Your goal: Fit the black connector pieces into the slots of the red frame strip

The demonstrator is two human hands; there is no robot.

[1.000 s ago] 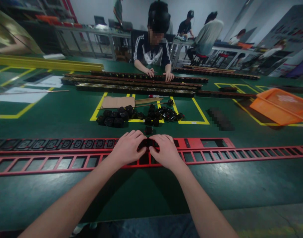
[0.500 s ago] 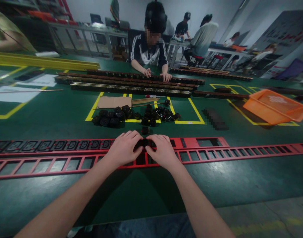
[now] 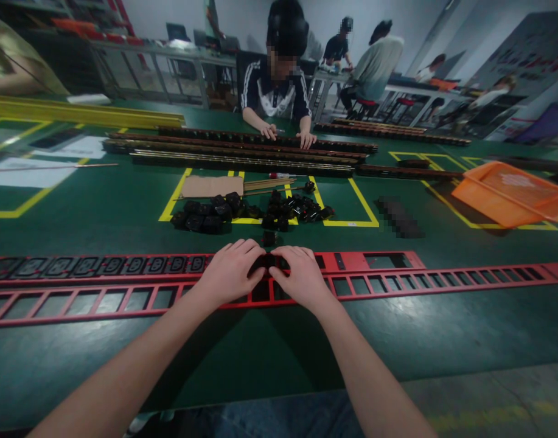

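Two long red metal frames lie across the green table in front of me. The far frame (image 3: 370,261) holds a row of black sockets (image 3: 123,265) on its left part; the near frame (image 3: 443,281) has bare slots. My left hand (image 3: 230,272) and my right hand (image 3: 299,275) rest side by side on the far frame. Their curled fingers press together on a small black socket (image 3: 269,263) between them. One more black socket (image 3: 269,238) lies just beyond my fingers.
A heap of black sockets (image 3: 251,213) sits in a yellow-taped square with a cardboard piece (image 3: 212,186) and thin rods. Long dark strips (image 3: 242,155) lie beyond, where a seated person has both hands on one. An orange tray (image 3: 511,191) stands at right.
Both hands stay on the same spot of the far red frame, with only slight finger shifts. The view has drifted a little.
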